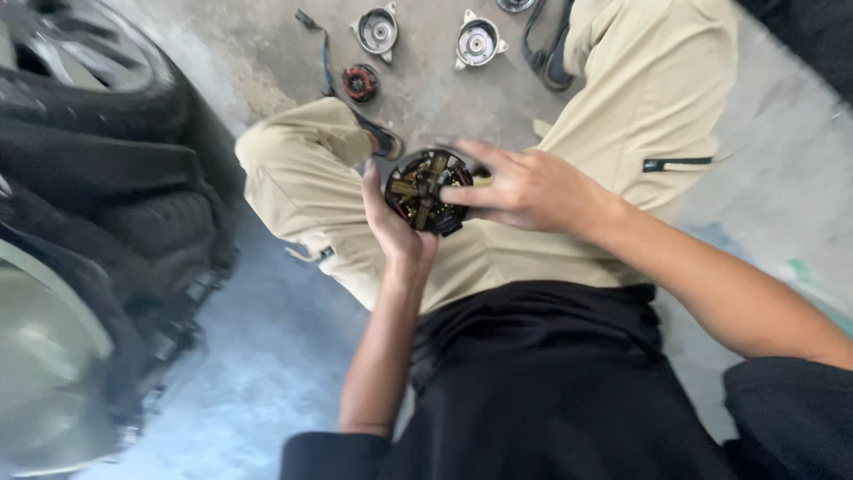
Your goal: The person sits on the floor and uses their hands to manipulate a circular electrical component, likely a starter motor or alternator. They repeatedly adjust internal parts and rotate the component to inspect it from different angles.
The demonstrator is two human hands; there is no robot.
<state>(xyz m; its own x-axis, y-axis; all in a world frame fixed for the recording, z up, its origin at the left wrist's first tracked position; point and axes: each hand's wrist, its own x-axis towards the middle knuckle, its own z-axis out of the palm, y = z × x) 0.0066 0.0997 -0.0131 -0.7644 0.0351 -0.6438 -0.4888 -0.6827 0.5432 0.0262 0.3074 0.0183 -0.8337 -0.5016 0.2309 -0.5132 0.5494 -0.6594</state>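
Round motor part, held in bare skin of left hand and right hand: dark matt casing, brassy metal pieces glinting inside. Beige trousers of matt woven cloth; black shirt of soft matt fabric. Two housings of dull grey cast metal on rough, stained concrete floor. Tyre of matt black rubber.

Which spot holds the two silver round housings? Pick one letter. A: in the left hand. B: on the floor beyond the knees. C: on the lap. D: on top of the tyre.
B: both silver housings lie on the concrete floor past the knees, while the hands hold a dark round part.
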